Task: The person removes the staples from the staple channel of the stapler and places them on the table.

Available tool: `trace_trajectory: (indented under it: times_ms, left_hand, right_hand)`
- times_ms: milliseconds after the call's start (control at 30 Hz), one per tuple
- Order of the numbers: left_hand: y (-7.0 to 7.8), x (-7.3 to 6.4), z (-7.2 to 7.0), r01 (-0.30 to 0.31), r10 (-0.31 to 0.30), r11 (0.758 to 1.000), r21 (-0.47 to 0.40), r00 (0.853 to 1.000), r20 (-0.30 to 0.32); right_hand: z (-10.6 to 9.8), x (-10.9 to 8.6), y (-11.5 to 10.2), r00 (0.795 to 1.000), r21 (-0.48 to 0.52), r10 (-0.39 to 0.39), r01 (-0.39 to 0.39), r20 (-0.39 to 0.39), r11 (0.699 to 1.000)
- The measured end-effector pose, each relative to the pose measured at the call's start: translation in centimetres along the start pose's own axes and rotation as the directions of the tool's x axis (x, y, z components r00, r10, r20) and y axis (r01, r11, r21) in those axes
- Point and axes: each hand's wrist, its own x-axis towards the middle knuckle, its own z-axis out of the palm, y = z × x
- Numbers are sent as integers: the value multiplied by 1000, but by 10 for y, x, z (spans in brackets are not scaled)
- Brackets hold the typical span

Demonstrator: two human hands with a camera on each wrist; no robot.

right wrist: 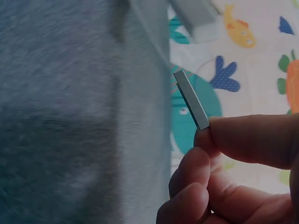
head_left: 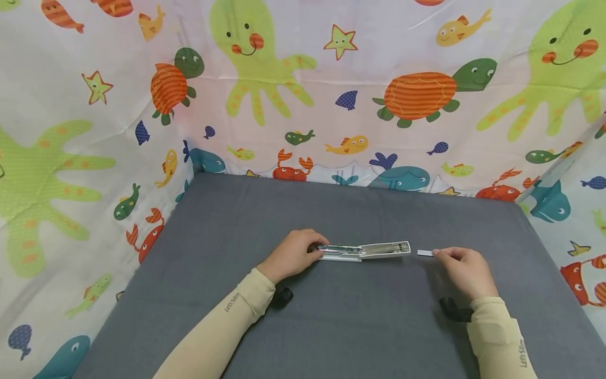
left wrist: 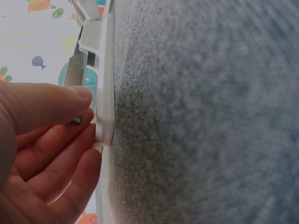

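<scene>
A white stapler (head_left: pixel 340 258) lies spread wide open on the grey cloth, its metal inner parts facing up. At its left end my left hand (head_left: pixel 294 255) pinches the metal magazine between thumb and fingers; in the left wrist view the thumb sits over the metal channel, beside the stapler's white base (left wrist: pixel 107 79). My right hand (head_left: pixel 466 271) holds a short silver strip of staples (right wrist: pixel 191 100) by one end, between thumb and index finger. The strip points left, slightly apart from the stapler's right end. In the right wrist view a blurred part of the stapler (right wrist: pixel 196 21) shows above.
Grey cloth (head_left: pixel 379 326) covers the table. A curtain (head_left: pixel 303 110) printed with sea animals stands along the back and both sides. Black wrist pieces (head_left: pixel 282 297) hang below both wrists, near the cloth.
</scene>
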Motion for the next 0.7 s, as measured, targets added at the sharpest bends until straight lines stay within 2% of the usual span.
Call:
trace_trajectory:
  times_ms: [333, 700]
  left_hand:
    - [-3, -2, -2, -3, 3, 1000, 4, 1000, -4]
    - [-1, 0, -3, -8, 9, 1000, -5, 1000, 21]
  right_hand:
    - [16, 11, 7, 1000, -47, -3, 5, 28, 999]
    - [22, 8, 11, 998, -96, 62, -64, -19, 993]
